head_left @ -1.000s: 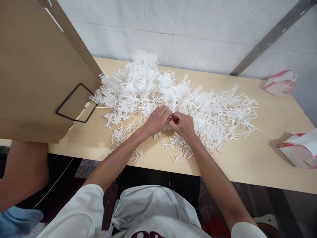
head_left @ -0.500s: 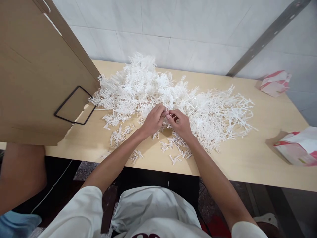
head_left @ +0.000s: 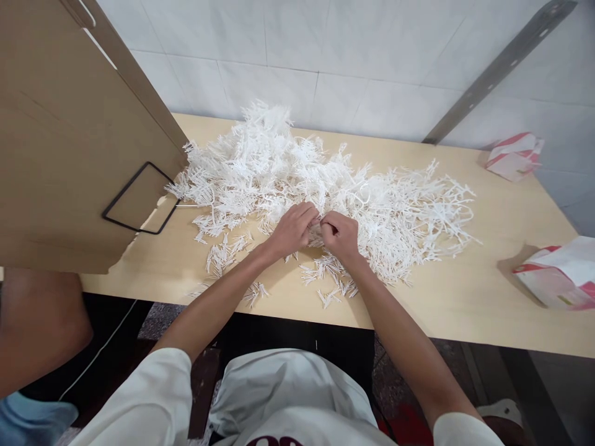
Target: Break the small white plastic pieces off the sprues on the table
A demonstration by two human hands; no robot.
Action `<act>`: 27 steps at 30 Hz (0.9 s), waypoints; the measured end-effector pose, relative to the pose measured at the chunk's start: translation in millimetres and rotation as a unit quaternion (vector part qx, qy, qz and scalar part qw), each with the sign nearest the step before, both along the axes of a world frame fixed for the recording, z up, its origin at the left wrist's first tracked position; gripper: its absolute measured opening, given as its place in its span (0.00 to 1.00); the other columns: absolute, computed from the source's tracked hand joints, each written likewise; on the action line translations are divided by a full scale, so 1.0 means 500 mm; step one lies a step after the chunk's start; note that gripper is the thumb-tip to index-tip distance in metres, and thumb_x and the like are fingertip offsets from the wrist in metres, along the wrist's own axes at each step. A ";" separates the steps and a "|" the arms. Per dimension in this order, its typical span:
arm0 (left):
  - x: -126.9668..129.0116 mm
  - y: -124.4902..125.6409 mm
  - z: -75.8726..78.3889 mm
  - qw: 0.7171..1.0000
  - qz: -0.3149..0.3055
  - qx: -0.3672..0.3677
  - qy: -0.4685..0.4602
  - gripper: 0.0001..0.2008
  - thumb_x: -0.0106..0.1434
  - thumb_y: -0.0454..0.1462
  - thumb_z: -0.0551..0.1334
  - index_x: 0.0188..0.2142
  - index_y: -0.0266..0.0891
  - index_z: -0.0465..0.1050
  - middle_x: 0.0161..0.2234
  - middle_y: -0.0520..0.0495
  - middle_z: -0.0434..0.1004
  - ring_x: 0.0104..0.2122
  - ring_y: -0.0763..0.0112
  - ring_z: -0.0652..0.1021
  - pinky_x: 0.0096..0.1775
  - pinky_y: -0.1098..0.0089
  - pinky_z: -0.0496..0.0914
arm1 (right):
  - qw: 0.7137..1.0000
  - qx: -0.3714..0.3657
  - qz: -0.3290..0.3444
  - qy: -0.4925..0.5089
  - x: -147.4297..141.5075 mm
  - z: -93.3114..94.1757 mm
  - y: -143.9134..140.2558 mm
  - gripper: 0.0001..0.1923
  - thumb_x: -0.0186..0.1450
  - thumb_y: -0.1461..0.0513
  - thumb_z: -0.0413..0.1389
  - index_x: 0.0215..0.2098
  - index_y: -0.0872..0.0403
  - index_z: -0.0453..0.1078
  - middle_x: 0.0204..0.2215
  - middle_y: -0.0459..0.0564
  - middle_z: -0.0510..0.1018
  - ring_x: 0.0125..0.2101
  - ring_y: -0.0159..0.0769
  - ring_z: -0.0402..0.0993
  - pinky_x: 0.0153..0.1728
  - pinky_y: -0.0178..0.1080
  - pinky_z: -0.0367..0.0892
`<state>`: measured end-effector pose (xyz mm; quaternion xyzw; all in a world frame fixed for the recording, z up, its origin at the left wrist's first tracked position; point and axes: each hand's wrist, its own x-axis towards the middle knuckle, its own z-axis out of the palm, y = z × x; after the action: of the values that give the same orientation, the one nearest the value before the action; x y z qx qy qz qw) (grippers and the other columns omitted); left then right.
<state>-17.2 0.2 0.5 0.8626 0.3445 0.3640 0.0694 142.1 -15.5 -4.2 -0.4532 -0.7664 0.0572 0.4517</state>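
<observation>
View from the head camera, looking down over a pale wooden table (head_left: 465,310). The left hand (head_left: 292,230) and the right hand (head_left: 341,235) meet at the near edge of a broad heap of white plastic comb-like strips (head_left: 325,179), fingers curled inward and knuckles almost touching; both appear closed on a small white piece (head_left: 320,228) pinched between them, though the fingertips hide exactly how it is gripped. Holding the piece close above the table, just in front of the heap, keeps the supply within easy reach of both hands. Small separated bundles (head_left: 328,279) lie scattered on the near side of the hands, apart from the tangled mass, which suggests that the near strip of table serves for sorted pieces. The heap itself spreads from the centre toward the far left and the right, reaching almost to the white tiled wall (head_left: 325,62). At the left a tan board (head_left: 60,142) with a black wire loop (head_left: 139,197) stands over the table edge. Two red-and-white paper bags (head_left: 558,275) rest at the right, one near and one far. A grey metal bar (head_left: 497,68) leans diagonally against the wall. Another person's arm (head_left: 37,328) shows at the near left, below the board
</observation>
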 end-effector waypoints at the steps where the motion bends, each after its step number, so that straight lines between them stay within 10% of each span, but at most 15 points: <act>1: -0.002 0.002 0.004 0.999 0.000 -0.023 -0.030 0.10 0.68 0.32 0.48 0.29 0.40 0.55 0.29 0.48 0.64 0.30 0.69 0.64 0.33 0.67 0.60 | 1.000 0.003 0.004 0.005 0.001 -0.001 0.000 0.12 0.56 0.70 0.46 0.17 0.53 0.59 0.16 0.42 0.63 0.19 0.27 0.57 0.22 0.34 0.53; 11: -0.018 0.022 0.025 0.932 0.025 -0.231 -0.279 0.17 0.66 0.51 0.54 0.32 0.39 0.64 0.30 0.52 0.67 0.30 0.75 0.68 0.36 0.72 0.63 | 0.999 0.012 0.010 0.036 0.007 0.006 0.002 0.09 0.65 0.63 0.51 0.39 0.51 0.74 0.38 0.51 0.76 0.42 0.37 0.72 0.45 0.42 0.69; 27: -0.017 0.023 0.006 0.942 0.175 -0.115 -0.264 0.19 0.65 0.50 0.57 0.51 0.45 0.59 0.38 0.49 0.68 0.32 0.75 0.71 0.36 0.71 0.69 | 0.990 0.119 0.073 0.001 0.020 -0.010 0.012 0.12 0.65 0.68 0.54 0.45 0.49 0.70 0.35 0.48 0.78 0.32 0.31 0.74 0.33 0.36 0.72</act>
<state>-25.4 11.9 3.6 0.6482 0.4984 0.5429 0.1916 152.0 -9.3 -9.3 -0.3390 -0.7984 -0.0010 0.4977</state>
